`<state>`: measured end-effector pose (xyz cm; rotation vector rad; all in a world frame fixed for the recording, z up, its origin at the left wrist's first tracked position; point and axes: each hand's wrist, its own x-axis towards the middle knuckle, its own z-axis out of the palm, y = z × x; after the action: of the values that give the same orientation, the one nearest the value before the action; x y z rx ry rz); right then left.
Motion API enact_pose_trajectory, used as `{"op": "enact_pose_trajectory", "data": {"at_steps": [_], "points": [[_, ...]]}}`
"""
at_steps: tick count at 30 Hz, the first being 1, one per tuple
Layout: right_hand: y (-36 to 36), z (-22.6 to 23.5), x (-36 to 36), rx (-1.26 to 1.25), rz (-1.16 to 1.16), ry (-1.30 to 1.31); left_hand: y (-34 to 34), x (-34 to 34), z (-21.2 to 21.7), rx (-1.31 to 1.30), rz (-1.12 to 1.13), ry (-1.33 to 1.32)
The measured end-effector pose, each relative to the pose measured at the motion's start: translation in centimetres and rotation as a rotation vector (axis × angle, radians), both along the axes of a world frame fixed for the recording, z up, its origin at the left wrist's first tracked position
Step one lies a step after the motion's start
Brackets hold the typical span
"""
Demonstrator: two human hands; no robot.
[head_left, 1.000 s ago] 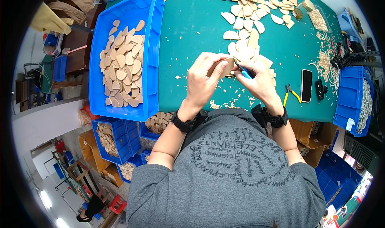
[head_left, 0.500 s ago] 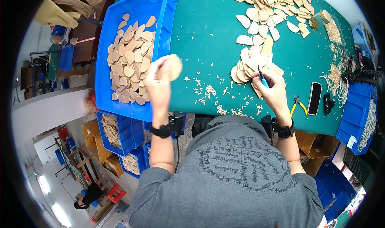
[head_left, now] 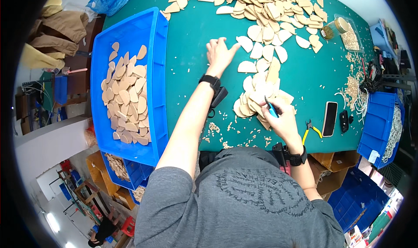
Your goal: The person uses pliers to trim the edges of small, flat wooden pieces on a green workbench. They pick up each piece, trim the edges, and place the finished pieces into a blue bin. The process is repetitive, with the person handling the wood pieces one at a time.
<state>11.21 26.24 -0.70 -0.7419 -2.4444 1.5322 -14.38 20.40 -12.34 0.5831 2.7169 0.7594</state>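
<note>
Head view | left hand open, touching one wooden piece | right hand grips blue cutter, seemingly

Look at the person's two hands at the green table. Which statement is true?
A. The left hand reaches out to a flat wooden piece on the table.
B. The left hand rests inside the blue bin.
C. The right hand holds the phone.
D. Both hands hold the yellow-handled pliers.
A: the left hand stretches forward, fingertips at a wooden piece on the table, while the right hand holds a blue-handled tool.
</note>
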Motion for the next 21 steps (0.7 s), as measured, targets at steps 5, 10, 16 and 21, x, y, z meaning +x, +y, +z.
{"op": "enact_pose_trajectory", "data": {"at_steps": [5, 10, 16, 21], "points": [[1.2, -0.5, 1.4, -0.128, -0.122, -0.114, 5.6, 0.1, -4.0, 0.079, 0.067, 0.027], [1.8, -0.5, 1.5, -0.127, -0.092, -0.210, 3.1, 0.1, -3.9, 0.673, 0.031, -0.257], [0.7, 1.4, -0.2, -0.125, -0.032, -0.053, -5.8, 7.1, 8.7, 0.883, -0.190, -0.759], [-1.2, 1.8, -0.5, -0.024, 0.141, 0.121, -11.1, 12.3, 13.3, 0.750, -0.291, -0.517]]}}
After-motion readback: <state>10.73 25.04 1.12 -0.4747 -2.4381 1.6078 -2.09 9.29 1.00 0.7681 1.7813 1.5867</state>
